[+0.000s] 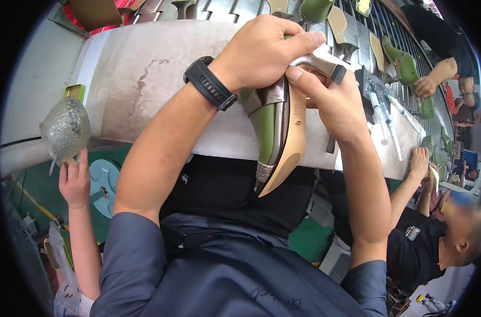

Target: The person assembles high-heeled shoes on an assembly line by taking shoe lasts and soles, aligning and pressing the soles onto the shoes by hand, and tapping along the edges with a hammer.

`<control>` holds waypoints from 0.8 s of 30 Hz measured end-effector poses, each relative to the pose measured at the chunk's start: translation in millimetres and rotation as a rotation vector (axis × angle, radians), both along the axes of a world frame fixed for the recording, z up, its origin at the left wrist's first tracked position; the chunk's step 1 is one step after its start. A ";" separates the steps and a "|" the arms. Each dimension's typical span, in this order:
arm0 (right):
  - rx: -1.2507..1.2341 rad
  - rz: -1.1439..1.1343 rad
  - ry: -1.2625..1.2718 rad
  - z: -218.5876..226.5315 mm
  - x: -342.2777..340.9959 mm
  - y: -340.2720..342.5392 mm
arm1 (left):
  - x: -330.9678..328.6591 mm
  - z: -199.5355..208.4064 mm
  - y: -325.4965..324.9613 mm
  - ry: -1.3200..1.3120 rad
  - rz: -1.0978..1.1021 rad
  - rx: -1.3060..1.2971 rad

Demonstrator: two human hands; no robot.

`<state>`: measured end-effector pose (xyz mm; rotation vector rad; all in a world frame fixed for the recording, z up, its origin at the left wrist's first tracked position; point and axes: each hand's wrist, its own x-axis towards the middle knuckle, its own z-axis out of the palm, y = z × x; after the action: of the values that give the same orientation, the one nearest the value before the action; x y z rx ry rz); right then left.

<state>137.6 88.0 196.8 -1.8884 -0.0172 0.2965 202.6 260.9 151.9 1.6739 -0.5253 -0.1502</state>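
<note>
A green high-heeled shoe [265, 129] hangs toe toward me over the near edge of the bench, its tan sole turned to the right. Silvery trim wraps its pointed toe, and a shiny grey band crosses its side. My left hand [264, 50], with a black watch on the wrist, is closed around the heel end of the shoe, thumb along the base of the heel. My right hand [333, 103] grips the same end from the right, its thumb near the left one. The grey heel [320, 64] sticks out between both hands. Fingers behind the shoe are partly hidden.
Syringes [391, 121] lie on the pale bench [161, 63] by a dark box. Beyond runs a slatted conveyor [214, 11] with soles and green shoes [407, 68]. Co-workers' hands [426, 85] work at right; another person's hand [74, 182] holds a clear textured vessel [66, 129] at left.
</note>
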 end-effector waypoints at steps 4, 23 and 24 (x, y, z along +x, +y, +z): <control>0.008 0.038 -0.173 -9.6 -2.9 6.7 | -0.4 -0.7 1.8 -0.037 0.014 0.017; -0.327 0.040 -0.029 6.5 -14.7 2.1 | -2.3 -1.0 -2.7 -0.167 0.117 0.074; -0.312 0.020 -0.038 3.5 -16.1 2.5 | -2.0 -2.2 -1.4 -0.170 0.120 0.079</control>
<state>121.6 90.5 200.3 -2.2045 -0.0166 0.2892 200.6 259.4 149.7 1.8001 -0.5503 0.0604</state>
